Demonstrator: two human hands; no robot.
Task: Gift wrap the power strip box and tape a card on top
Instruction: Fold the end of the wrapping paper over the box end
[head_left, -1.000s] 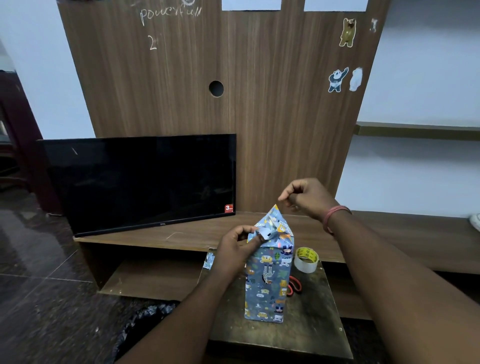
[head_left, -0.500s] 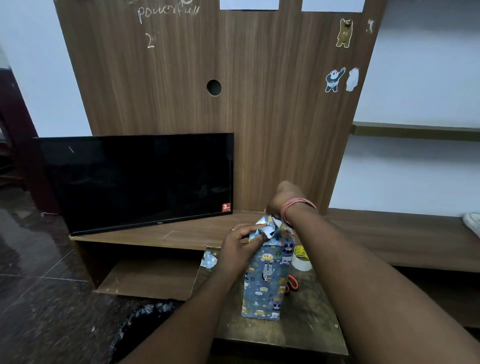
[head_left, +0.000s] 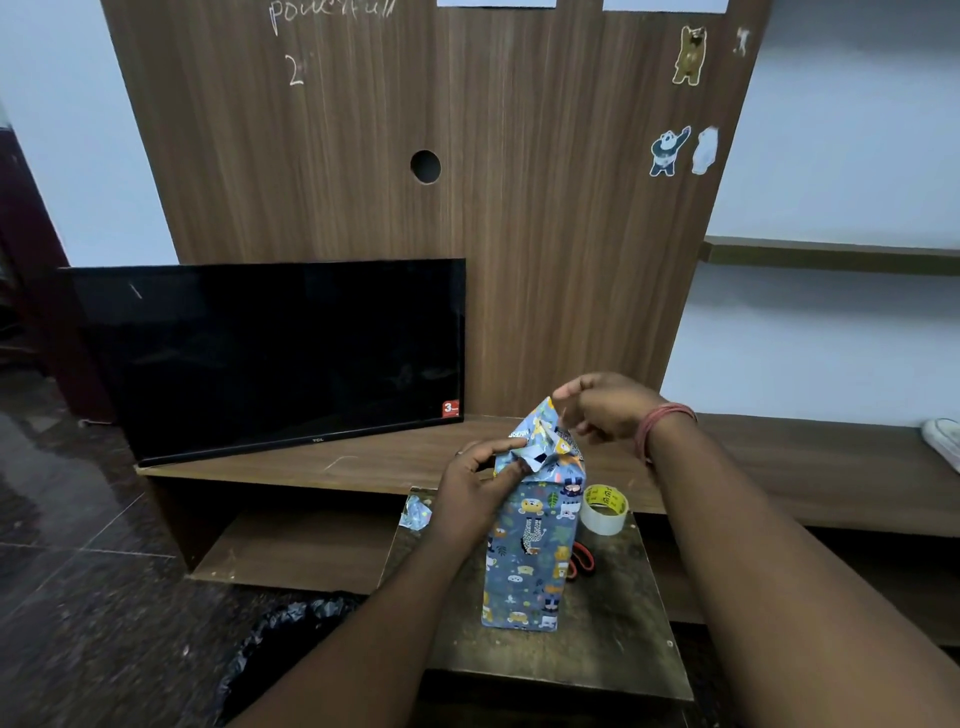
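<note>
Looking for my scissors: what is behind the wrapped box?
Behind the blue cartoon-patterned wrapped box, red handles peek out on the dark wooden table; whatever they belong to is hidden.

Both bare forearms reach forward from the lower edge of the view and converge toward the middle. The left hand (head_left: 475, 499) is turned with its back to the camera, its fingers curled and its thumb and forefinger pinching the crumpled top fold of the blue cartoon-printed wrapping paper (head_left: 535, 540). The right hand (head_left: 605, 408) is higher and farther away, its fingers curled, its fingertips at the peak of the same paper; whether they pinch it is blurred. A red thread band circles the right wrist.
</note>
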